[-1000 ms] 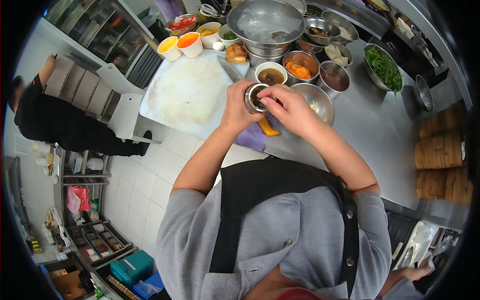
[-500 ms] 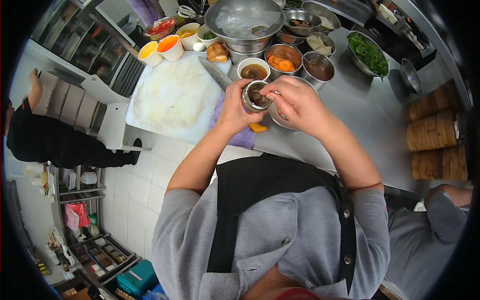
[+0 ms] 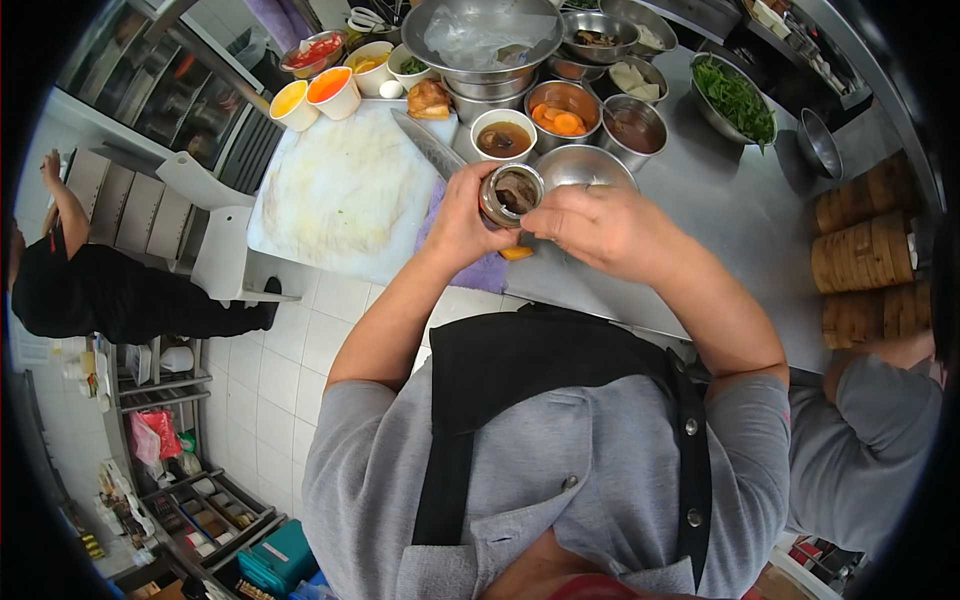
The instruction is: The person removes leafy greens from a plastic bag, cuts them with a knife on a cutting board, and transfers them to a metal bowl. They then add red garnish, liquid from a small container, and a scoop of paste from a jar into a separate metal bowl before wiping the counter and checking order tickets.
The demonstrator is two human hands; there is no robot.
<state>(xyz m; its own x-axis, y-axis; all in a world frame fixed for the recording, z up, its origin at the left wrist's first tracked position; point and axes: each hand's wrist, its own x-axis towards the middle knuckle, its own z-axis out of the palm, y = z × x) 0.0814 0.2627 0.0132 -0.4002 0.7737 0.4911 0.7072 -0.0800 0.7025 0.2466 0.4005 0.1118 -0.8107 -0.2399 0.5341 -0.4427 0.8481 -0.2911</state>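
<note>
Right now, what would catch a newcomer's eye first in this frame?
At centre, the left hand grips a small metal cup of dark food while the right hand reaches into it. Behind it on the steel counter crowd metal bowls: orange carrot pieces, leafy greens. A large white cutting board lies to the left.

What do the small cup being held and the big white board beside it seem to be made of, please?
The small cup in the left hand looks like polished steel: silvery, with a bright reflective rim. The white board looks like matte plastic, dull and stained yellowish, though that is a guess from its look.
</note>
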